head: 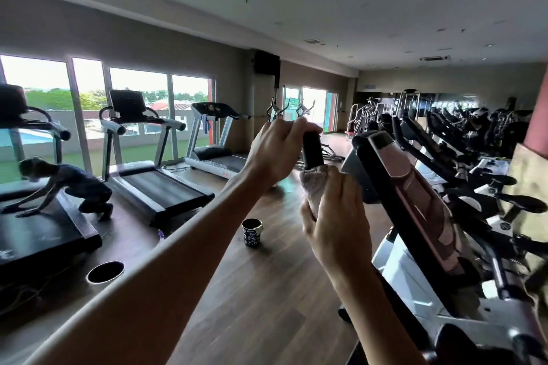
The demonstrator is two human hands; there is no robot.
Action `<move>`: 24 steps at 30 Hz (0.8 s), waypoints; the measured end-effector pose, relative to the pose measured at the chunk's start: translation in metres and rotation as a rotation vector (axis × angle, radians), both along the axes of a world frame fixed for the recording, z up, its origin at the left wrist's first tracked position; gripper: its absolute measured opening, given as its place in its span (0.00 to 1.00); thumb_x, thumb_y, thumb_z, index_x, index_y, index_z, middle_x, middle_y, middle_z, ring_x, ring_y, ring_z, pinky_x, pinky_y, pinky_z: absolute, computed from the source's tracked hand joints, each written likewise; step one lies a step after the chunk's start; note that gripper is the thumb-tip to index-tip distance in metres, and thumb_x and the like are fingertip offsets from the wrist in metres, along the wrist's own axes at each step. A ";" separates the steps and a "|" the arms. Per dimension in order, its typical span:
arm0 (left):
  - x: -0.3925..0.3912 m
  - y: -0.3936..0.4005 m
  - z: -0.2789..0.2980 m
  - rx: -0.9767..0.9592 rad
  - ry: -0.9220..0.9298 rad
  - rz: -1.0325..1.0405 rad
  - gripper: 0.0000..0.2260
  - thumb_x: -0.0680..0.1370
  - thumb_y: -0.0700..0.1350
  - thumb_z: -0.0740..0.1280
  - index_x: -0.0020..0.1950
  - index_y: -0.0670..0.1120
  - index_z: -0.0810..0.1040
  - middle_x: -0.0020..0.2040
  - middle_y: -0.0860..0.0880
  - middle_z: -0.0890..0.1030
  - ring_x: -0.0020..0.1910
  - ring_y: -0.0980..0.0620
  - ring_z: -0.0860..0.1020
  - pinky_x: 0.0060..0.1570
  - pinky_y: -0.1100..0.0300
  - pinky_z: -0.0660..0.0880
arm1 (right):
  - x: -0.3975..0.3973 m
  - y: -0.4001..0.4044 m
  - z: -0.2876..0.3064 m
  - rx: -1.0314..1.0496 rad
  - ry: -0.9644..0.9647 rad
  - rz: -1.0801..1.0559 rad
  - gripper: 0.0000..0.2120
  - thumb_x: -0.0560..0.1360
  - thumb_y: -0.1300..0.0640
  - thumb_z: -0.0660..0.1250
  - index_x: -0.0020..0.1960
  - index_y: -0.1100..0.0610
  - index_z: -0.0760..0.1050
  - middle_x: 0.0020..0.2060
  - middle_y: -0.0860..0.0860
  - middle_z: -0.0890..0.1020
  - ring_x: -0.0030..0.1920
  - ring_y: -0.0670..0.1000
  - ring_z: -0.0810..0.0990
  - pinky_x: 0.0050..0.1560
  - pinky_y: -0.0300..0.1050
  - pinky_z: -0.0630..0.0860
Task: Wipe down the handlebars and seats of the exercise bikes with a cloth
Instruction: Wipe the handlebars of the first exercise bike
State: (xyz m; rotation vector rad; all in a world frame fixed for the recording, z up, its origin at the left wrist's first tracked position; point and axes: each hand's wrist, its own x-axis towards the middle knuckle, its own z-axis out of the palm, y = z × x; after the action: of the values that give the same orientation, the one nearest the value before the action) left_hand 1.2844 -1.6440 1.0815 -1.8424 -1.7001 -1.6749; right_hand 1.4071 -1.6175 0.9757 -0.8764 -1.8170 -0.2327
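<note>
Your left hand (277, 147) curls round the top end of the black padded upright handlebar grip (312, 149) of the nearest exercise bike, fingers wrapped over its tip. Just below on that same grip, your right hand (333, 216) holds a bunched pale pink-grey cloth (314, 184), pressing it round the bar so the fabric touches the grip's lower part; a fold of the cloth hangs down past your thumb. To the right of the grip sits the bike's tilted console with a black frame and pink panel (415, 187), and beyond it a row of dark exercise bikes (474, 133) runs back along the room. Down and left of the grip, a small dark printed cup (252, 232) stands on the brown wood-plank floor (261, 290). Further left of the grip, grey-and-black treadmills (154, 163) line the windows, and a person crouches (68, 187) on the belt of one, hands on the deck
</note>
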 end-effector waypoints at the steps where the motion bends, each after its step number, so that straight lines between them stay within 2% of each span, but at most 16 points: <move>1: 0.001 -0.001 0.000 0.013 -0.005 0.001 0.29 0.75 0.63 0.50 0.52 0.53 0.88 0.40 0.58 0.85 0.43 0.56 0.79 0.52 0.55 0.76 | 0.006 0.001 -0.006 -0.002 -0.032 -0.017 0.30 0.71 0.52 0.73 0.68 0.64 0.70 0.55 0.59 0.75 0.55 0.58 0.75 0.59 0.50 0.75; 3: 0.001 0.002 0.000 0.030 -0.006 -0.013 0.27 0.76 0.62 0.51 0.50 0.53 0.88 0.36 0.59 0.83 0.39 0.56 0.78 0.50 0.53 0.77 | 0.012 0.005 -0.010 -0.020 -0.057 -0.007 0.28 0.72 0.48 0.70 0.66 0.62 0.71 0.53 0.57 0.75 0.54 0.58 0.76 0.58 0.51 0.75; 5: -0.006 0.008 0.002 0.022 0.012 -0.026 0.25 0.78 0.60 0.52 0.49 0.53 0.88 0.41 0.54 0.86 0.41 0.52 0.81 0.49 0.51 0.79 | 0.013 0.005 -0.007 -0.027 -0.060 0.029 0.33 0.76 0.40 0.65 0.70 0.63 0.68 0.56 0.58 0.75 0.57 0.59 0.75 0.60 0.52 0.74; 7: -0.015 0.015 0.008 -0.001 0.025 -0.093 0.23 0.81 0.55 0.54 0.47 0.50 0.88 0.43 0.51 0.87 0.43 0.53 0.82 0.47 0.52 0.78 | 0.011 0.003 -0.002 -0.053 -0.052 0.076 0.44 0.77 0.31 0.58 0.78 0.64 0.59 0.66 0.59 0.72 0.66 0.57 0.70 0.67 0.50 0.68; 8: -0.019 0.019 0.012 -0.016 0.043 -0.138 0.23 0.81 0.53 0.54 0.46 0.49 0.88 0.43 0.50 0.87 0.43 0.53 0.82 0.46 0.54 0.78 | 0.009 0.003 0.001 -0.069 -0.053 0.098 0.45 0.78 0.30 0.54 0.81 0.62 0.54 0.71 0.60 0.69 0.71 0.56 0.66 0.72 0.48 0.63; 10: -0.025 0.028 0.016 -0.057 0.118 -0.233 0.23 0.83 0.50 0.55 0.44 0.46 0.88 0.41 0.47 0.87 0.43 0.49 0.83 0.50 0.51 0.79 | 0.004 0.009 0.007 -0.051 -0.030 0.131 0.41 0.80 0.35 0.51 0.82 0.61 0.50 0.77 0.61 0.64 0.76 0.55 0.61 0.76 0.45 0.55; 12: -0.027 0.040 0.015 -0.086 0.161 -0.310 0.22 0.84 0.48 0.55 0.43 0.43 0.86 0.38 0.47 0.85 0.40 0.46 0.83 0.48 0.48 0.79 | -0.003 0.015 0.015 0.000 0.040 0.159 0.36 0.82 0.43 0.56 0.81 0.62 0.53 0.76 0.61 0.65 0.76 0.55 0.62 0.76 0.40 0.54; 14: -0.030 0.054 0.012 -0.090 0.144 -0.398 0.21 0.85 0.48 0.57 0.42 0.39 0.83 0.33 0.51 0.80 0.34 0.52 0.77 0.40 0.52 0.75 | -0.014 0.020 0.022 0.077 0.108 0.145 0.34 0.80 0.49 0.62 0.80 0.63 0.57 0.74 0.61 0.68 0.75 0.56 0.66 0.75 0.34 0.55; 16: -0.034 0.068 0.013 -0.101 0.155 -0.513 0.21 0.85 0.49 0.57 0.45 0.36 0.81 0.34 0.51 0.77 0.33 0.57 0.72 0.39 0.56 0.70 | -0.023 0.023 0.027 0.170 0.132 0.045 0.34 0.79 0.52 0.64 0.80 0.65 0.59 0.75 0.63 0.68 0.76 0.58 0.66 0.77 0.36 0.55; 17: -0.037 0.074 0.016 -0.120 0.187 -0.582 0.20 0.86 0.48 0.57 0.48 0.36 0.82 0.38 0.51 0.80 0.35 0.59 0.75 0.42 0.58 0.73 | -0.026 0.024 0.027 0.196 0.124 0.002 0.35 0.79 0.51 0.64 0.79 0.67 0.58 0.76 0.63 0.66 0.77 0.59 0.65 0.79 0.42 0.56; 19: -0.039 0.085 0.021 -0.154 0.286 -0.733 0.18 0.88 0.44 0.55 0.56 0.37 0.84 0.51 0.49 0.86 0.48 0.59 0.82 0.55 0.61 0.77 | -0.029 0.019 0.022 0.198 0.107 -0.040 0.34 0.81 0.51 0.62 0.80 0.68 0.57 0.77 0.63 0.65 0.78 0.59 0.64 0.78 0.54 0.63; 20: -0.039 0.089 0.025 -0.166 0.317 -0.823 0.18 0.88 0.43 0.55 0.59 0.37 0.83 0.55 0.46 0.86 0.54 0.56 0.83 0.59 0.62 0.77 | -0.028 0.015 0.017 0.198 0.080 -0.074 0.34 0.81 0.50 0.62 0.80 0.67 0.57 0.77 0.63 0.64 0.78 0.59 0.64 0.77 0.55 0.65; 22: -0.033 0.093 0.032 -0.237 0.317 -1.015 0.19 0.87 0.42 0.53 0.61 0.34 0.81 0.58 0.39 0.85 0.59 0.48 0.82 0.59 0.61 0.76 | -0.023 0.003 0.001 0.230 -0.016 -0.244 0.34 0.81 0.49 0.62 0.80 0.67 0.57 0.78 0.63 0.64 0.77 0.60 0.65 0.77 0.52 0.65; 24: -0.029 0.097 0.039 -0.325 0.361 -1.141 0.21 0.85 0.45 0.53 0.62 0.34 0.81 0.59 0.38 0.84 0.61 0.46 0.82 0.64 0.52 0.75 | -0.017 -0.008 -0.016 0.260 -0.118 -0.399 0.35 0.81 0.48 0.62 0.80 0.67 0.56 0.78 0.64 0.63 0.78 0.60 0.65 0.77 0.48 0.64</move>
State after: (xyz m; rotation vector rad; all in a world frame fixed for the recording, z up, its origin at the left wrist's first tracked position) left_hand 1.2551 -1.5474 1.1208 -3.3713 -0.7700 -1.1090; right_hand 1.3901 -1.6259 0.9601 -1.0478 -1.6566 -0.7703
